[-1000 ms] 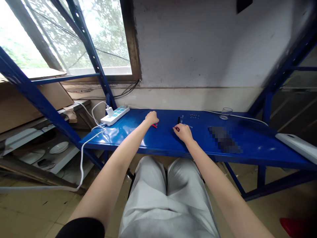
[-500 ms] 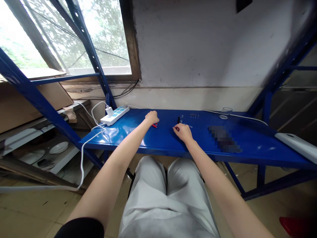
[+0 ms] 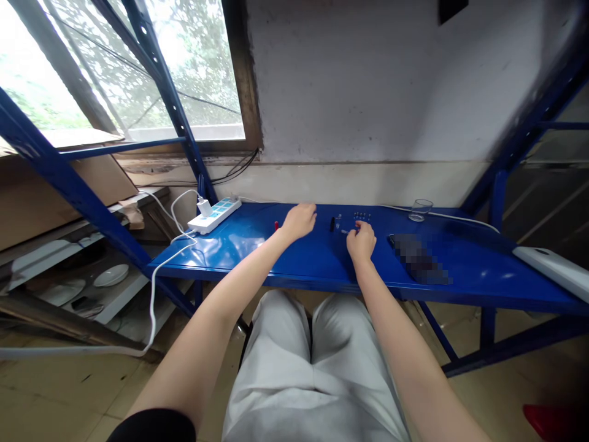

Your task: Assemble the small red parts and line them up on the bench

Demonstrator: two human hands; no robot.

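My left hand (image 3: 300, 221) hovers over the middle of the bench, its fingers curled together and pointing right. What it holds, if anything, is hidden. Just left of it lies a small red object (image 3: 277, 226), partly covered by the wrist. My right hand (image 3: 362, 240) is closed low over the bench, thumb and fingers bent inward, with the pinch too small to make out. A thin clear piece (image 3: 344, 231) lies at its thumb. Between the hands are a small black cylinder (image 3: 332, 224) and a clear little part (image 3: 338, 225). Several tiny pieces (image 3: 362, 216) sit in rows beyond the right hand.
A white power strip (image 3: 215, 216) with a plugged-in charger is at the bench's left end. Toward the right stand a clear glass (image 3: 420, 210) and a blurred-out dark flat object (image 3: 418, 258). A white device (image 3: 552, 273) rests at the right edge of the blue bench (image 3: 248, 267).
My left hand has moved right, away from the red object, which now shows left of the wrist. My right hand has shifted right, uncovering the black cylinder.
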